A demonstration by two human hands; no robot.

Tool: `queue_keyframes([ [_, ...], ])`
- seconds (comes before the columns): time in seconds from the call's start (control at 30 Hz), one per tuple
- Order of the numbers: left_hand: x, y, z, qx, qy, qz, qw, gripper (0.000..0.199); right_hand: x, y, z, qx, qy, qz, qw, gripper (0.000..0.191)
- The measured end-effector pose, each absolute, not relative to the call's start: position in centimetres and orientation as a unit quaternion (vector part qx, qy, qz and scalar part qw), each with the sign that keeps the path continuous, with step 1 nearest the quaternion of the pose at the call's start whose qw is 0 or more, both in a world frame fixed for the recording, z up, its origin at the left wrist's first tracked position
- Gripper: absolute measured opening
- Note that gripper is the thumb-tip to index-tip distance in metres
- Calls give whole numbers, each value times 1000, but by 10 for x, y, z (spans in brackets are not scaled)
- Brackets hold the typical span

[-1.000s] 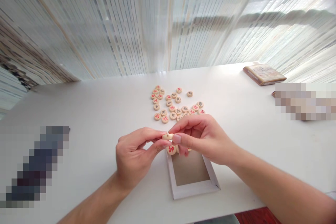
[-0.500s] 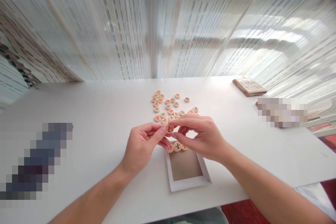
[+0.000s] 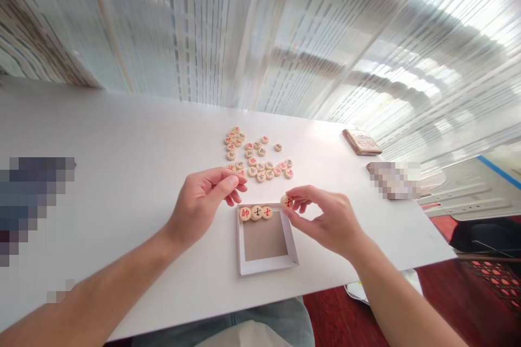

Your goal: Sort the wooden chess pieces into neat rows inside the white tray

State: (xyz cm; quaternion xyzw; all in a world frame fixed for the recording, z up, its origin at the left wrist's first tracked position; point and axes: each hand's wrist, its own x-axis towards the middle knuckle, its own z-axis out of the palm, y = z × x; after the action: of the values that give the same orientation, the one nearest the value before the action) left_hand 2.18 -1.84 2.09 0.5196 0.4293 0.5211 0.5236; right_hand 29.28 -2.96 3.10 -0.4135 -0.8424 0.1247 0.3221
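Note:
My right hand [image 3: 325, 217] pinches a round wooden Chinese chess piece [image 3: 287, 201] with a red character between thumb and fingertips. It is held at the back right corner of a shallow white box [image 3: 290, 244]. Inside, along the back edge, three pieces sit in a row: a red one [image 3: 245, 213], a black one [image 3: 256, 212] and another red one [image 3: 267, 212]. To the left, my left hand [image 3: 207, 198] hovers with loosely bent fingers and nothing visible in them. Just beyond its fingertips lies a group of loose chess pieces [image 3: 261, 177], some partly hidden by the fingers.
A brown flat box [image 3: 362, 142] lies at the back right of the white table [image 3: 154, 141]. Near it is a blurred-out item [image 3: 393, 180]; another [image 3: 32, 190] is at far left. A striped sheer curtain [image 3: 211, 32] hangs behind. A chair [image 3: 488, 276] stands at right.
My left hand has let go of the red-character piece and moved left. My right hand has carried that piece rightward to the box's corner. The view has turned right.

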Motion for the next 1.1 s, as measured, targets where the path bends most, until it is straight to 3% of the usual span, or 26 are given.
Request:
queue_keyframes([
  [0.3, 22, -15, 23, 546, 455, 490, 506, 22, 283, -31, 14, -404, -865, 164, 248, 11],
  [0.47, 22, -14, 24, 546, 460, 487, 503, 22, 283, -29, 7, -399, -870, 153, 246, 18],
  [0.9, 23, -14, 23, 549, 461, 485, 500, 23, 284, -28, 2, -383, -875, 145, 259, 11],
  [1.1, 19, -11, 16, 536, 464, 493, 504, 24, 295, -9, 27, -382, -873, 124, 275, 14],
])
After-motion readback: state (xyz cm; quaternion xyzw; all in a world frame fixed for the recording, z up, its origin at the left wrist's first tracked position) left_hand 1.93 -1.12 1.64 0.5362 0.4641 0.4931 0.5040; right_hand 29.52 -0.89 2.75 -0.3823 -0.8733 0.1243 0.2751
